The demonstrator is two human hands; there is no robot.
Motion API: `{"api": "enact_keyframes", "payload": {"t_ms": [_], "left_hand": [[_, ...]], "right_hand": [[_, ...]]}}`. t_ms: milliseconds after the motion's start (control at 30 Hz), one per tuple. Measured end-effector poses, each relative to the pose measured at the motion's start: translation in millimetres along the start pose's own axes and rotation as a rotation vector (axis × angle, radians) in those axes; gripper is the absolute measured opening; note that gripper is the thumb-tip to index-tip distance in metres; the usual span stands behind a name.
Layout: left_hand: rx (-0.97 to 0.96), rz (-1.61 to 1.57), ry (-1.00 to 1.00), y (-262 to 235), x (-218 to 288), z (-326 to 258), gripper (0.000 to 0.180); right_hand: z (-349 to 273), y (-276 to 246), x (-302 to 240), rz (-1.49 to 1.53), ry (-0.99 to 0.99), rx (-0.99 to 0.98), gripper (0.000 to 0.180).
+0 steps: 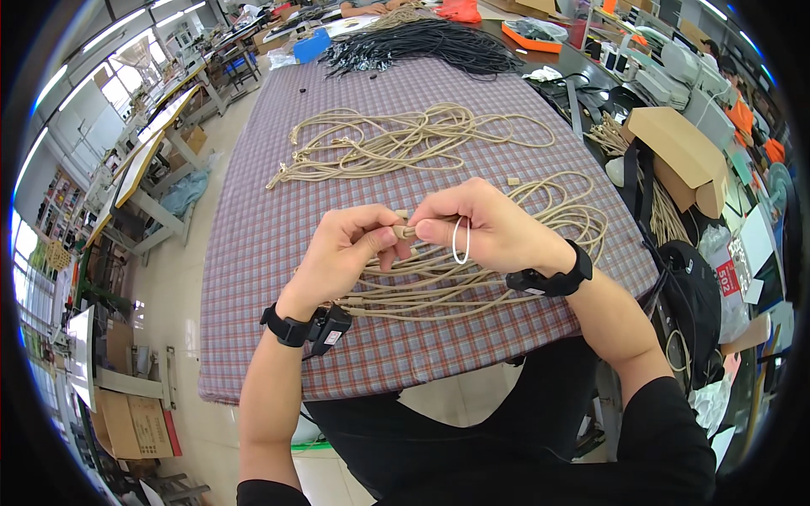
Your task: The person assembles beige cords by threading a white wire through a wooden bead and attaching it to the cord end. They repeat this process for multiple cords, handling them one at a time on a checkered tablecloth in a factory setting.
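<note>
Over the near half of the table, my two hands meet at a short tan cord piece (403, 231). My left hand (342, 253) pinches one side of it between thumb and fingers. From the other side, my right hand (485, 228) grips it with thumb and index finger, and a thin white loop (461, 241) hangs at those fingers. My fingertips hide part of the joint. Under both hands lies a bundle of tan cords (430, 295), spread to the right in loose loops. A small tan piece (513, 181) rests apart from the cords.
A second heap of tan cords (380, 139) lies farther back on the checked cloth (253, 253). Beyond it are a pile of black cords (422, 46), a blue box (312, 45) and an orange tray (533, 37). An open cardboard box (675, 152) stands at the right.
</note>
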State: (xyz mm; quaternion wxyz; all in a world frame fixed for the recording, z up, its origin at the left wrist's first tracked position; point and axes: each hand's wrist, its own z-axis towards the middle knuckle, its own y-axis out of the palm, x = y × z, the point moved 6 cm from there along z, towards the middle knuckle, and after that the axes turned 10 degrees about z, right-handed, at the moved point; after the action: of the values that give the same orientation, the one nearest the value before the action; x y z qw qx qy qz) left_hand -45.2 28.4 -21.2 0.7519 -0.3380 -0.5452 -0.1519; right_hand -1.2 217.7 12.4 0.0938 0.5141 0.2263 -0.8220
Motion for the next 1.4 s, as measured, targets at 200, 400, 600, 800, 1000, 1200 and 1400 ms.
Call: {"api": "enact_keyframes", "payload": {"t_ms": [200,400,600,800,1000,1200,1400], "left_hand": [[0.015,0.154,-0.046,-12,10,-2,0.013],[0.152,0.377,-0.261,-115,6,-38,0.009],[-0.029,0.618,-0.303,-130,-3,-59,0.014],[0.100,0.862,-0.089,-106,0,-41,0.030],[0.333,0.678,-0.136,-125,5,-32,0.035],[0.386,1.099,-0.305,-185,-55,-2,0.055],[0.265,1.179,0.007,-153,-76,89,0.058]], "right_hand": [[1,-4,0,-0.176,0.023,-0.043,0.019],[-7,-79,0,-0.458,0.013,0.039,0.020],[-49,-143,2,-0.542,0.643,0.051,0.031],[-38,-152,-7,-0.700,-0.038,0.562,0.046],[-11,-96,-5,-0.024,-0.099,0.474,0.046],[8,-53,19,0.285,0.011,0.299,0.014],[10,-61,45,0.196,0.034,0.404,0.021]]}}
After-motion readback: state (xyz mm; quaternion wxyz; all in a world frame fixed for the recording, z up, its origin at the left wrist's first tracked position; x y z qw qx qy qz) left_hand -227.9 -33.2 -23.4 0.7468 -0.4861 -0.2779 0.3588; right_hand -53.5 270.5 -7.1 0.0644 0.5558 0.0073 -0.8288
